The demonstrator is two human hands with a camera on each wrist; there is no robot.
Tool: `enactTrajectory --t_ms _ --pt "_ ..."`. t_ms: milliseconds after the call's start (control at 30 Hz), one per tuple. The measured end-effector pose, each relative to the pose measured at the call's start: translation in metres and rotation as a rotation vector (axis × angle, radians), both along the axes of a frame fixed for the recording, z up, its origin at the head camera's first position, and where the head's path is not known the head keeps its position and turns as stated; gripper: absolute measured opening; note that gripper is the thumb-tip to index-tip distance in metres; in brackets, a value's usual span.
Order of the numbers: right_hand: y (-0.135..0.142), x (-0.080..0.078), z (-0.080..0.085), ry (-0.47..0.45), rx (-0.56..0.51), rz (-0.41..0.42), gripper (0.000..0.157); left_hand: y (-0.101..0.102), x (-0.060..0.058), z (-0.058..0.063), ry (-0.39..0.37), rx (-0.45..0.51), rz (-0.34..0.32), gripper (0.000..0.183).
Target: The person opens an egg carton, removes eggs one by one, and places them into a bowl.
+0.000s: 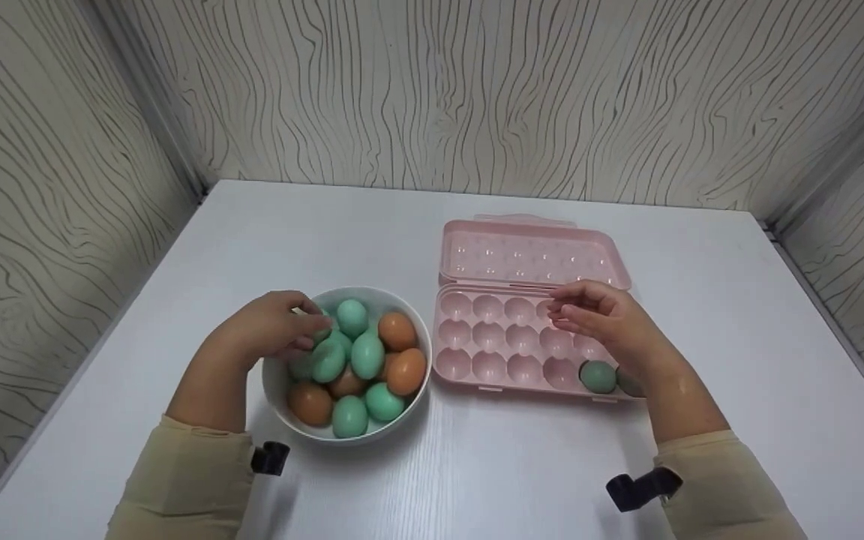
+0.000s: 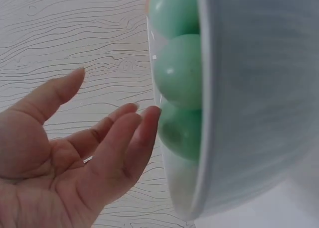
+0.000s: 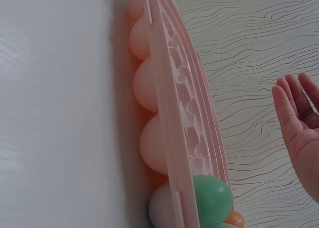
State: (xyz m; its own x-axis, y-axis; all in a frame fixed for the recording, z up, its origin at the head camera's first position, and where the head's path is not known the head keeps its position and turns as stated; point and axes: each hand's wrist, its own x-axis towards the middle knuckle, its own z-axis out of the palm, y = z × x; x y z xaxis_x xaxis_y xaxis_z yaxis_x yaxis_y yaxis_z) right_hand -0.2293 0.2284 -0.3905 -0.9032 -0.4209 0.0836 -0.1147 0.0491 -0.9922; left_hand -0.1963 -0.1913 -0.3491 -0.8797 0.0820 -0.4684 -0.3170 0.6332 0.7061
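Note:
A white bowl [image 1: 271, 390] holds several green eggs [image 1: 367, 355] and brown eggs [image 1: 406, 371]. Over its left rim, my left hand [image 1: 274, 326] reaches in with thumb and fingers apart. In the left wrist view the fingertips come close to a green egg [image 2: 180, 133]; whether they touch it I cannot tell. A pink egg carton [image 1: 488, 337] lies with its lid folded back. Above its right half hovers my right hand [image 1: 604, 322], fingers loosely extended and holding nothing. A green egg [image 1: 598, 376] sits in the carton's front row, with another partly behind my wrist.
The carton's lid [image 1: 537, 251] lies on the far side. In the right wrist view, an orange-brown egg [image 3: 234, 219] peeks out behind the green one. Bowl and carton stand nearly touching on a white table [image 1: 507, 465], with patterned panels [image 1: 432, 90] at the back and sides.

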Motion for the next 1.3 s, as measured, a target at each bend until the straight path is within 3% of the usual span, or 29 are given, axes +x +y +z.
enactTrajectory --t_ms 333,767,967,1133,1300 --pt "0.017 0.002 -0.001 0.024 0.157 -0.053 0.036 0.014 0.000 0.002 0.032 0.256 0.058 0.040" --pt "0.055 0.015 -0.014 0.099 0.486 -0.070 0.042 0.047 0.004 0.009 0.111 0.461 0.059 0.033" --pt "0.068 0.021 -0.026 0.097 0.640 -0.076 0.042 0.063 0.005 0.005 0.117 0.569 0.103 0.028" --pt "0.072 0.026 -0.032 0.145 0.694 -0.053 0.042 0.076 0.005 -0.001 0.130 0.656 0.157 0.023" --pt "0.071 0.027 -0.036 0.191 0.754 -0.054 0.044 0.095 0.005 -0.008 0.116 0.741 0.150 0.023"
